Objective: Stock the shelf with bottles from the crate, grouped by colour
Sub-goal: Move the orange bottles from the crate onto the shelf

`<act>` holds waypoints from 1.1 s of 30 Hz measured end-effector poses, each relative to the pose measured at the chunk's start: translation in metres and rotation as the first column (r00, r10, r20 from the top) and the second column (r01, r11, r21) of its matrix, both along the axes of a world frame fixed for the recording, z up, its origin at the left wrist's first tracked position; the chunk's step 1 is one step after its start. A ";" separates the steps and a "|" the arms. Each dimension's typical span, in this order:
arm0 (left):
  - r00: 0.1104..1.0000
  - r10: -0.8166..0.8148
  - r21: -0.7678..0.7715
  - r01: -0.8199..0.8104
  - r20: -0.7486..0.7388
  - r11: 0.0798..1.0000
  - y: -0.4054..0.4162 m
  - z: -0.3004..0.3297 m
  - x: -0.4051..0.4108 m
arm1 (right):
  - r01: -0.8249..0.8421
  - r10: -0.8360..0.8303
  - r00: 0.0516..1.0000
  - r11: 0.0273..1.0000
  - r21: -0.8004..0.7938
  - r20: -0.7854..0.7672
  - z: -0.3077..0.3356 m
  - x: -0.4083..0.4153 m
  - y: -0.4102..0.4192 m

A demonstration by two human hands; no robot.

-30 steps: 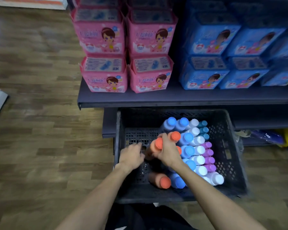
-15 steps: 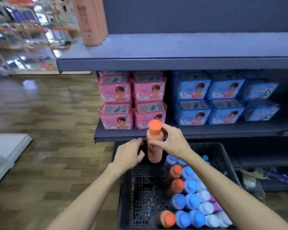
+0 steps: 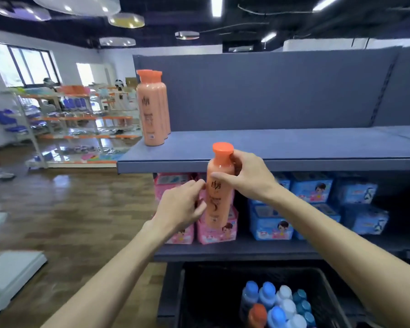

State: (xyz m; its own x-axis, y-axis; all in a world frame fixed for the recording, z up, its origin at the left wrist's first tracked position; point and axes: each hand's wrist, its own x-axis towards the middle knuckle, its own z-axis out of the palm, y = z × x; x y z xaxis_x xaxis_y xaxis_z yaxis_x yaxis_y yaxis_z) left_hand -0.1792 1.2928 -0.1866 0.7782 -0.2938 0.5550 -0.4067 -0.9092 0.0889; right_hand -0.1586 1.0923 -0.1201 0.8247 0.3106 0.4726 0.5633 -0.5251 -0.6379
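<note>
The right hand (image 3: 249, 176) grips an orange bottle (image 3: 219, 185) just below the shelf (image 3: 270, 147) edge; the left hand (image 3: 182, 204), fingers loosely curled, holds nothing. The cap could clip that edge, knocking the bottle loose.

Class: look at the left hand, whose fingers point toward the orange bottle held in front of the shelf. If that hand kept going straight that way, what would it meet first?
Most likely the orange bottle itself: the left hand has its fingertips right at the bottle's side, possibly already touching.
</note>
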 end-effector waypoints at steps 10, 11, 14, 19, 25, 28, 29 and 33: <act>0.958 0.066 -0.014 -0.065 0.280 0.998 0.002 0.147 0.018 | -0.127 0.123 0.991 0.986 0.108 0.044 0.151 0.013 0.010; 0.956 0.073 -0.003 -0.076 0.284 0.997 0.004 0.155 0.021 | -0.125 0.120 0.992 0.987 0.101 0.047 0.158 0.017 0.012; 0.957 0.101 0.033 -0.114 0.271 0.993 0.009 0.170 0.032 | -0.089 0.085 0.995 0.992 0.090 0.046 0.170 0.032 0.019; 0.973 0.146 0.091 -0.164 0.178 0.982 0.011 0.175 0.046 | -0.007 0.007 1.000 0.999 0.049 -0.002 0.164 0.064 0.027; 0.975 0.183 0.087 -0.195 0.127 0.977 0.024 0.161 0.064 | 0.024 -0.024 1.000 0.998 0.066 0.005 0.144 0.078 0.028; 0.975 0.201 0.091 -0.209 0.092 0.974 0.037 0.145 0.068 | 0.015 -0.014 1.000 0.999 0.037 -0.020 0.113 0.072 0.025; 0.975 0.209 0.087 -0.215 0.074 0.973 0.041 0.141 0.069 | 0.036 -0.035 0.999 0.999 0.031 -0.036 0.101 0.071 0.025; 0.976 0.212 0.082 -0.216 0.049 0.973 0.053 0.127 0.071 | 0.080 -0.079 0.995 0.997 0.017 -0.062 0.065 0.068 0.029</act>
